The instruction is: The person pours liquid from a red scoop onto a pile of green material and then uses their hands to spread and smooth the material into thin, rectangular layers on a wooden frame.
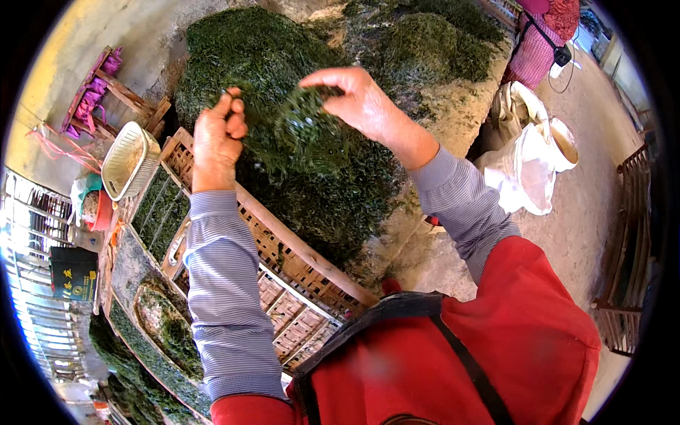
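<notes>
A large heap of dark green shredded leaves (249,53) covers the floor before me and reaches below both hands. My right hand (356,101) has its fingers curled around a loose, blurred clump of the same leaves (308,119), which hangs from it over the heap. At the left, my left hand (220,133) is raised with its fingers bent and a few green bits at the fingertips. Just below that hand runs the wooden edge of a woven bamboo tray (297,249).
An off-white plastic basket (127,162) and a red container (101,210) stand at the left. White sacks (523,164) lie on the right, near a person in pink checked clothing (531,61). Slatted wooden racks (624,239) stand far right. Leaf-covered trays (159,212) are lower left.
</notes>
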Available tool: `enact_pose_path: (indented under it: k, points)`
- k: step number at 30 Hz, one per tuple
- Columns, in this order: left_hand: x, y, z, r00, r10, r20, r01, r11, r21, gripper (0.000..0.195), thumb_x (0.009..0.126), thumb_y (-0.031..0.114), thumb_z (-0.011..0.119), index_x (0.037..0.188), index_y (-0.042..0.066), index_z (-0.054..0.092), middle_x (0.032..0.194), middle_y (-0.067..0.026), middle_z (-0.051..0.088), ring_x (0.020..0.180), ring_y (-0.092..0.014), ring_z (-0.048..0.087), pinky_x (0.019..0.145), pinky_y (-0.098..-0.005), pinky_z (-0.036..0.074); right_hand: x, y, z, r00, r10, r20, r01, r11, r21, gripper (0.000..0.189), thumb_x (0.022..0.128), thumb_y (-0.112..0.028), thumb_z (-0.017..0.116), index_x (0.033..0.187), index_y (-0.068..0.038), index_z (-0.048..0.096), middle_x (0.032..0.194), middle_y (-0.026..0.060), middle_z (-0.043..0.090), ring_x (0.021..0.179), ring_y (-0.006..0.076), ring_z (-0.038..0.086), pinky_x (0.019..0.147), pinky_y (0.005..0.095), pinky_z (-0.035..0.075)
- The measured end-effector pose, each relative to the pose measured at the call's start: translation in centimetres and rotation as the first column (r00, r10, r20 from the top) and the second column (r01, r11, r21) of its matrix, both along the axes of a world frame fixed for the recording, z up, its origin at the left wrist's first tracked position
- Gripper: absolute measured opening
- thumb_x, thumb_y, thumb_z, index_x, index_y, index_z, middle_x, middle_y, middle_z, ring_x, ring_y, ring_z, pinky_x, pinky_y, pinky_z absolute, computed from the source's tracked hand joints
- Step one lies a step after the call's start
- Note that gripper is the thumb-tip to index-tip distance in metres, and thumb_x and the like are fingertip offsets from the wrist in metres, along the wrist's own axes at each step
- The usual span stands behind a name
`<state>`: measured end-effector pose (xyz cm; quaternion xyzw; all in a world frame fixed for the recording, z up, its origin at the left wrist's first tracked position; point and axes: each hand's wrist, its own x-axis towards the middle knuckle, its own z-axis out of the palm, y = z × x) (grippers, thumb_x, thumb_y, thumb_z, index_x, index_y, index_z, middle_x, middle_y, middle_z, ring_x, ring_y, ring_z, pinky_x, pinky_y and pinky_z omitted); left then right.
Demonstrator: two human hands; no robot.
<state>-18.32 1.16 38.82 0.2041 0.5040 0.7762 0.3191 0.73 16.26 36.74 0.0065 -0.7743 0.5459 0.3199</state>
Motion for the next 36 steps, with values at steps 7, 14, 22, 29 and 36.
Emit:
enact_pose_path:
  k: [7,14,22,29,36]
  points:
    - [-1.8,-1.0,-10.8,0.983,0.156,0.102,-0.119,0.945,-0.303,0.014,0.092,0.016,0.05,0.089,0.005,0.057,0.062,0.0009,0.049,0.041,-0.008,0.035,0.036,-0.0215,0.026,-0.8,-0.2,7.3,0.96,0.021,-0.278,-0.04,0.997,-0.066,0.034,0.079,0.004,0.052,0.111,-0.002,0.06,0.084,0.0073,0.063,0.057,0.0042,0.049,0.047,0.0173,0.039]
    - [0.1,-3.3,-15.4,0.93,0.184,0.317,-0.053,0.924,-0.379,0.016,0.095,0.019,0.043,0.093,0.007,0.054,0.065,-0.0012,0.053,0.046,-0.011,0.038,0.042,-0.0265,0.033,-2.3,-1.6,10.0,0.905,0.218,-0.367,-0.306,0.93,-0.203,0.03,0.08,0.005,0.056,0.109,0.0,0.062,0.091,0.0079,0.065,0.076,0.0107,0.06,0.067,0.0242,0.05]
    - [8.5,1.8,-3.5,0.879,-0.271,0.391,0.209,0.958,0.195,0.026,0.094,0.016,0.035,0.106,-0.002,0.051,0.088,-0.015,0.061,0.065,-0.022,0.057,0.063,-0.0364,0.05,-6.2,3.2,2.5,0.949,0.114,0.295,-0.081,0.989,-0.12,0.038,0.079,0.0,0.053,0.116,-0.006,0.058,0.101,0.0101,0.062,0.073,0.0146,0.057,0.052,0.031,0.049]
    - [5.3,0.1,-2.2,0.845,-0.287,0.451,0.349,0.935,-0.058,0.024,0.095,0.014,0.037,0.108,-0.005,0.046,0.072,-0.0028,0.047,0.043,-0.006,0.029,0.038,-0.021,0.024,-4.0,6.1,-7.7,0.892,0.007,0.453,-0.101,0.978,0.184,0.067,0.071,-0.033,0.073,0.124,0.0,0.049,0.122,0.021,0.053,0.114,0.0302,0.051,0.096,0.0405,0.041]
    - [7.0,-1.5,5.2,0.937,-0.306,0.17,0.33,0.935,-0.133,0.041,0.088,0.022,0.043,0.112,-0.011,0.047,0.068,-0.001,0.044,0.041,-0.006,0.027,0.036,-0.0208,0.021,-6.4,-1.9,-12.1,0.89,0.18,0.419,-0.234,0.969,0.082,0.093,0.068,-0.042,0.074,0.136,0.002,0.029,0.13,0.0257,0.043,0.121,0.0333,0.043,0.102,0.038,0.035]
